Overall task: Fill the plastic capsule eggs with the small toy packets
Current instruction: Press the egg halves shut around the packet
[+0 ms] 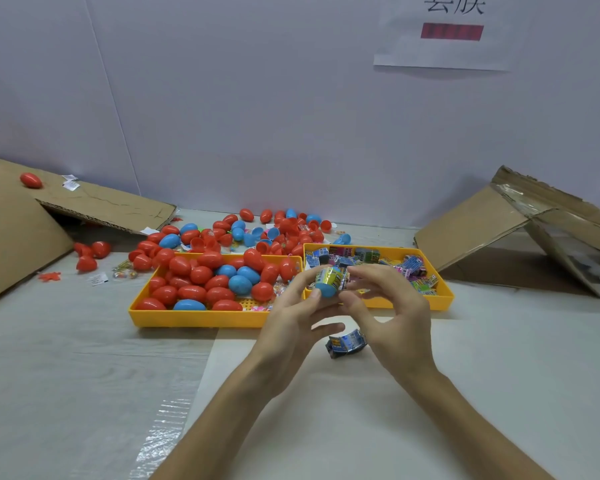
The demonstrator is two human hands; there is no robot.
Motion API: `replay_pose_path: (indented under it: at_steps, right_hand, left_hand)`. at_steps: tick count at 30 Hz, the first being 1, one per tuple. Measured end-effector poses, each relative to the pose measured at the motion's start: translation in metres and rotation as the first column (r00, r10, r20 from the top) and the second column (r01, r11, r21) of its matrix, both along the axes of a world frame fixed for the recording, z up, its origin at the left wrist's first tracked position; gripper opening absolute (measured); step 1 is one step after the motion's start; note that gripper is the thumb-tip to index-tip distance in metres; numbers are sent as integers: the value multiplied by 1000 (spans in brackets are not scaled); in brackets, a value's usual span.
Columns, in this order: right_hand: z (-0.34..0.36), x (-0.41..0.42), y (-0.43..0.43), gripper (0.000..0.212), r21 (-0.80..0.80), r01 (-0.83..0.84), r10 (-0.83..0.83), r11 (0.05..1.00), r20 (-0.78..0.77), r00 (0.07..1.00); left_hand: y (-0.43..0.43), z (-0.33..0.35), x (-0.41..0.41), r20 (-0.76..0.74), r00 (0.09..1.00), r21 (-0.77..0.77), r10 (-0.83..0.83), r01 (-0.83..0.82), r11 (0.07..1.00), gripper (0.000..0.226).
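My left hand [291, 317] holds a blue egg half [326, 289] above the table, in front of the two yellow trays. A folded toy packet [334, 277] sticks out of that half, and my right hand [392, 313] pinches the packet with thumb and fingertips. Another rolled packet [346, 344] lies on the table below my hands. The left yellow tray [194, 320] holds several red and blue eggs. The right yellow tray [442, 301] holds several toy packets [413, 268].
A heap of loose red and blue eggs [257, 230] and egg halves lies behind the trays. Flattened cardboard [94, 202] leans at the left with a red egg [31, 180] on it. A cardboard box [520, 223] stands at the right. A white wall closes the back.
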State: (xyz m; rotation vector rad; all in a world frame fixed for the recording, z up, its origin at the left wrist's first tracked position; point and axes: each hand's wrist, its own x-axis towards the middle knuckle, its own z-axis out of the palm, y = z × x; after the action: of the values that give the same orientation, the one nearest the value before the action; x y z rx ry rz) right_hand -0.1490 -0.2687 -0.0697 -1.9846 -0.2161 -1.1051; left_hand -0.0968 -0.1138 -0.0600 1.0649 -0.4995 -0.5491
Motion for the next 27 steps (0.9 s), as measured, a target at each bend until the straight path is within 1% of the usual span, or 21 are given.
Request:
replay_pose_path:
  at_steps: [3, 6, 7, 9, 13, 18, 24, 26, 27]
  right_hand:
    - [-2, 0, -1, 33, -135, 40, -32, 990, 57, 998]
    - [-3, 0, -1, 31, -196, 46, -33, 979, 69, 997]
    - [-3, 0, -2, 31, -198, 48, -34, 979, 71, 997]
    - [-3, 0, -2, 31, -189, 38, -24, 981, 74, 997]
    - [-2, 0, -1, 32, -181, 21, -8, 983, 70, 998]
    - [-1, 1, -2, 33, -186, 23, -10, 982, 71, 997]
    - [-1, 0, -1, 32, -192, 15, -3, 981, 64, 998]
    - [0, 0, 1, 27, -134, -6, 11, 991, 34, 999]
    - [1, -1, 1, 23, -49, -35, 35, 998, 2, 999]
  left_hand:
    - [0, 0, 0, -38, 998, -44, -47, 45, 998, 42]
    - [0, -3, 0, -43, 998, 7, -47, 47, 999, 48]
    - [0, -4, 0, -34, 999, 33, -31, 32, 999, 49]
    - [-1, -5, 0, 12, 1000, 55, 4, -5, 998, 43]
    - [1, -3, -2, 92, 994, 50, 56, -61, 997, 31]
    - [1, -2, -3, 80, 994, 58, 72, -77, 995, 25]
    - [0, -2, -2, 84, 992, 71, 94, -100, 992, 26]
    - [0, -2, -3, 88, 991, 68, 102, -109, 992, 27]
    - [0, -2, -3, 91, 990, 66, 105, -111, 992, 27]
